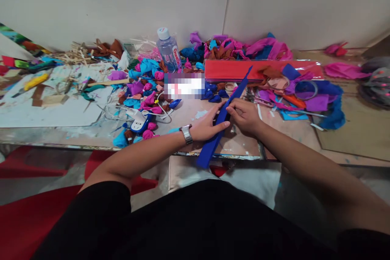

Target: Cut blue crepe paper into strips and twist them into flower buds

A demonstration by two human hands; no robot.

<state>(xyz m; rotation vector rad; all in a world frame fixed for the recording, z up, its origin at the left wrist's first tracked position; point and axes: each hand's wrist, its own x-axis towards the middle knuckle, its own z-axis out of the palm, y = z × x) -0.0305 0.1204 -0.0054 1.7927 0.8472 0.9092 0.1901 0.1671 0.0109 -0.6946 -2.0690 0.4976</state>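
A long strip of dark blue crepe paper [210,148] slants across the table's front edge, its near end hanging over and its far tip pointing up to the right. My left hand [209,124], with a metal watch at the wrist, grips the strip, thumb on top and fingers partly hidden behind it. My right hand [243,115] is closed against the strip's right edge, thumb and forefinger pinching it a little further along. Beyond the tip lies a flat pack of red paper [225,71] in clear wrapping.
A clear bottle [169,50] with a white cap stands behind several crumpled paper flowers. A power strip [141,122] with white cables lies left of my hands. Further left rests a yellow cutter [35,82]. Tape rolls [305,90] and paper scraps lie to the right.
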